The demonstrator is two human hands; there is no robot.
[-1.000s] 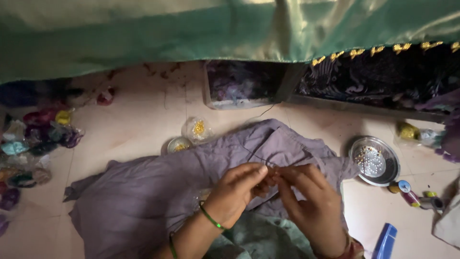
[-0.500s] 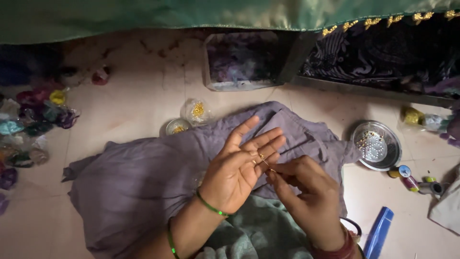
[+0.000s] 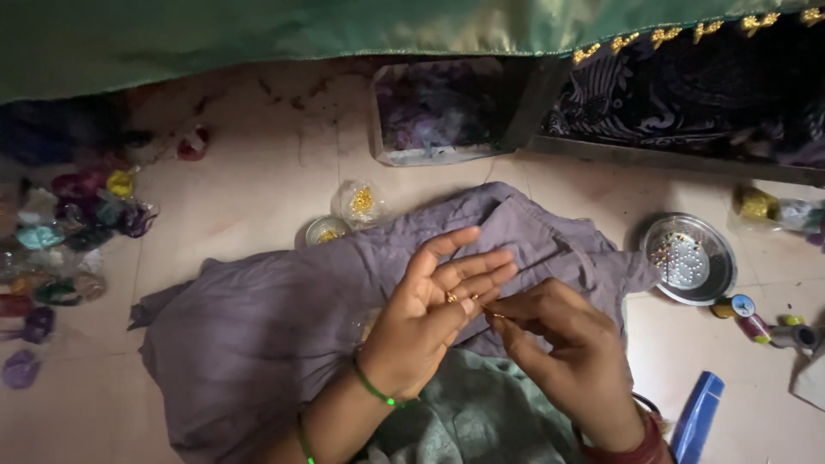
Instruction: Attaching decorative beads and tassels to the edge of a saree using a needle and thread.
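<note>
Looking down from the head camera, we note the left hand [image 3: 434, 314] held palm up with its fingers spread and slightly curled, over a crumpled purple-grey garment [image 3: 258, 344] laid out on the tiled floor [image 3: 258, 198]. Two or three tiny gold beads [image 3: 450, 297] rest on the fingers of that open palm. Two green bangles [image 3: 374, 391] circle the left forearm.

The right hand [image 3: 563, 361] sits just beside the left, thumb and forefinger pressed together in a pinch on a thin needle [image 3: 488, 309] whose tip points at the beads; we cannot tell whether the tip touches them. A red bangle [image 3: 640, 447] shows at the right wrist.

Green cloth [image 3: 468, 417] lies under both forearms, at the near edge of the garment. Beyond the garment, a small round tin of gold beads [image 3: 326, 230] and a clear packet of gold beads [image 3: 361, 202] sit near each other. Right of the garment stands a steel plate [image 3: 726, 271] with pale beads in it, thread spools [image 3: 756, 322] just beside it, and a blue object [image 3: 696, 417] nearer us. Coloured packets [image 3: 60, 241] crowd the far left. A clear plastic box [image 3: 438, 112] stands farther back, under a green satin drape [image 3: 344, 30].
</note>
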